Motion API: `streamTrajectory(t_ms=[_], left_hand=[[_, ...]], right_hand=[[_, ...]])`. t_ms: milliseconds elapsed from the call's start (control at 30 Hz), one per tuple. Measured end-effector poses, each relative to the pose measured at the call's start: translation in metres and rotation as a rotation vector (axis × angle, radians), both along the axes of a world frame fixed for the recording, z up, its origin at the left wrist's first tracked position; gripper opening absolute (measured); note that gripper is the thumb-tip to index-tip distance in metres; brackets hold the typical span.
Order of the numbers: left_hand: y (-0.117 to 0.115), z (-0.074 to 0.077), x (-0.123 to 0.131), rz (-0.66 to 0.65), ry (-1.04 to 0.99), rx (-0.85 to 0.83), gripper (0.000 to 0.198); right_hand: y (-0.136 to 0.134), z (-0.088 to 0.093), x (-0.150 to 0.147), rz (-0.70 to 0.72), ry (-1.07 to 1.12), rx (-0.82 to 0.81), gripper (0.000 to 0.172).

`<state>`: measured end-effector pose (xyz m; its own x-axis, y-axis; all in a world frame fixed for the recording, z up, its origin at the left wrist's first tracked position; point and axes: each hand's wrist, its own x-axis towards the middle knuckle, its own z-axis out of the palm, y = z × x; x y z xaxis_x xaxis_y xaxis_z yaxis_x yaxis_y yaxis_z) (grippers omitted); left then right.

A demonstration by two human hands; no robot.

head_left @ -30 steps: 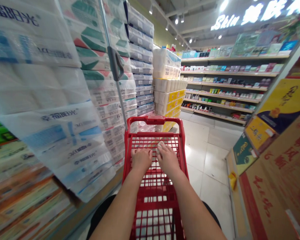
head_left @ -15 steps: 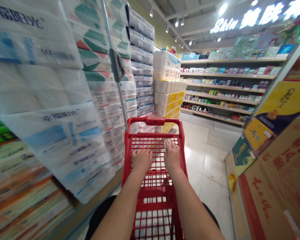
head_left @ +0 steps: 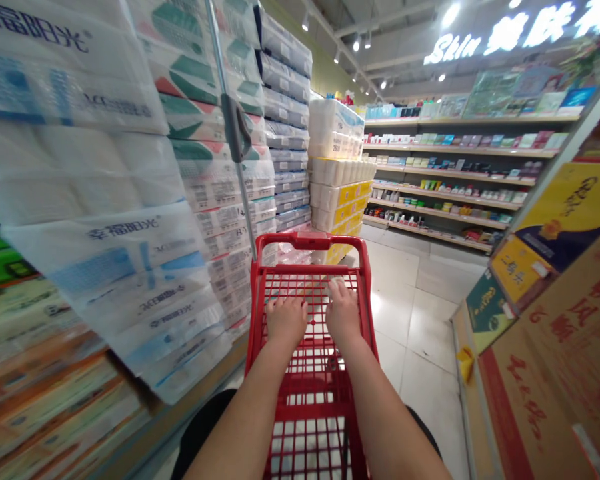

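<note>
A red plastic shopping cart (head_left: 313, 409) with grid walls stands in front of me, its raised far rim near the stacked goods. Over the grid, my left hand (head_left: 287, 321) lies palm down, fingers together and bent down onto the cart; the fingertips are partly hidden. Just right of it, my right hand (head_left: 343, 313) has its fingers curled. Something small and pale shows at its index finger, too little to name. A metal pole (head_left: 247, 207) with a grey grip (head_left: 236, 127) rises by the cart's far left corner.
Wrapped tissue packs (head_left: 125, 253) are stacked high along the left. Yellow and white packs (head_left: 337, 187) stand ahead. Printed cartons (head_left: 570, 333) line the right side. White floor tiles (head_left: 430, 320) run between, towards shelves of small boxed products (head_left: 455, 143) at the back.
The view has shifted very slightly, so the stacks and cart appear a few pixels further right. Both hands keep almost the same pose over the cart.
</note>
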<state>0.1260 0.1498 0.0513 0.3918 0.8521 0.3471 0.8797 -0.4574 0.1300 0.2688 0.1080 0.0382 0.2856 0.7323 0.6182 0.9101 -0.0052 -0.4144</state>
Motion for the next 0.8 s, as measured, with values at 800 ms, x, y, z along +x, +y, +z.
streamTrajectory(t_ms=[800], left_hand=[[0.000, 0.000, -0.001, -0.018, 0.017, 0.034, 0.036]], right_hand=[[-0.004, 0.000, -0.014, 0.093, -0.022, -0.034, 0.054]])
